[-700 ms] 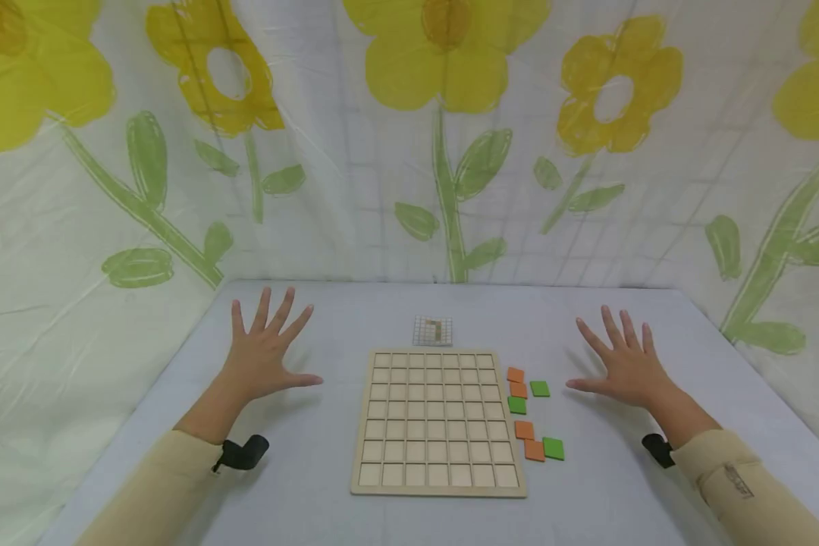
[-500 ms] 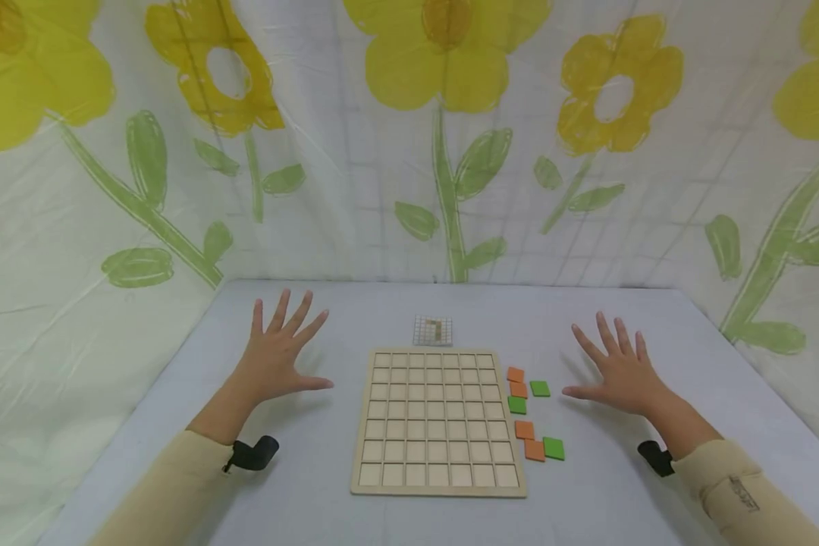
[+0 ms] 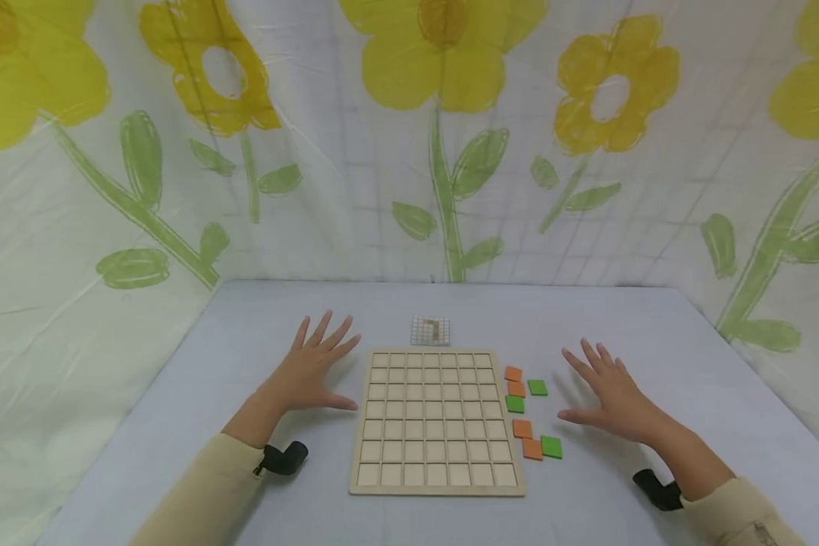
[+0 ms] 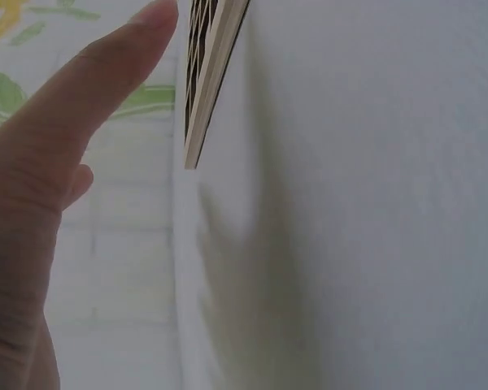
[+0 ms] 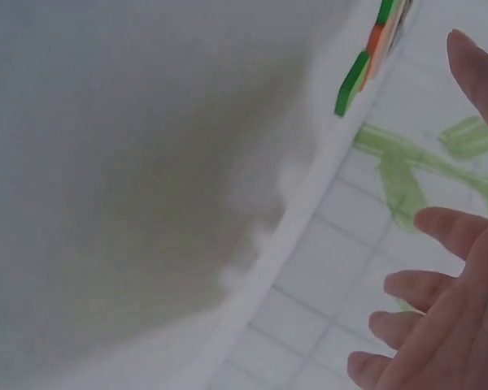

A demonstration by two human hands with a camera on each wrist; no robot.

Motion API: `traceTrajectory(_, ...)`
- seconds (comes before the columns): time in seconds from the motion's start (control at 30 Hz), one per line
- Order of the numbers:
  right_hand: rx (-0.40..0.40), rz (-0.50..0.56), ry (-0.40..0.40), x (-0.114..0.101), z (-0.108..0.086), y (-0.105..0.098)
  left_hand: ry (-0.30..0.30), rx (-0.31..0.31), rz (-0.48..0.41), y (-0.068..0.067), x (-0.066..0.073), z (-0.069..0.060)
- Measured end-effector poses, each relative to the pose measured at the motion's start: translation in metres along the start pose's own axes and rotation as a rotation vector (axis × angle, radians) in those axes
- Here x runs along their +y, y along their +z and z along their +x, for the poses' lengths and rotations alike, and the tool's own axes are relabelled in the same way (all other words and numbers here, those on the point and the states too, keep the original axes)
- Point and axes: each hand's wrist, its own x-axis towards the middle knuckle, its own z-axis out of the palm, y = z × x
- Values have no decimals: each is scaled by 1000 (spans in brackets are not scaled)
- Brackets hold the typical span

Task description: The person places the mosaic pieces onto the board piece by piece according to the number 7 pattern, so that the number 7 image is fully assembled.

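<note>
A wooden grid board (image 3: 434, 421) with rows of square recesses lies flat on the table. My left hand (image 3: 305, 378) hovers just left of it, fingers spread, holding nothing; its thumb points at the board's left edge. On the board's right lie several small square tiles, orange (image 3: 522, 429) and green (image 3: 551, 447). To the right of these tiles my right hand (image 3: 612, 402) is held above the table, fingers apart, with nothing in it. In the right wrist view, a green tile (image 5: 352, 84) shows beyond the fingers.
Behind the board lies a small card (image 3: 430, 331) printed with a grid and a coloured pattern. The white table (image 3: 246, 303) ends at a curtain (image 3: 355, 189) painted with yellow flowers. A black strap-on device (image 3: 285, 458) sits at each wrist.
My left hand has moved right and nearer to me, closer to the board. The right hand has come nearer to me, its fingers less widely spread. The board and tiles have stayed put.
</note>
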Motion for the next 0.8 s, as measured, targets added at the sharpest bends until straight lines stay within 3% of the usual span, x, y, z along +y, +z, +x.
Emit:
traceTrajectory(0.3,-46,114,4,-17,-14,5,-17,-47,-138,11,16,8)
traceTrajectory(0.6,-121,155,49,-39,-19,11,-62,-132,-416,27,29,14)
traceTrajectory(0.8,-107,184,24,-46,-22,14,-103,-170,-561,35,32,13)
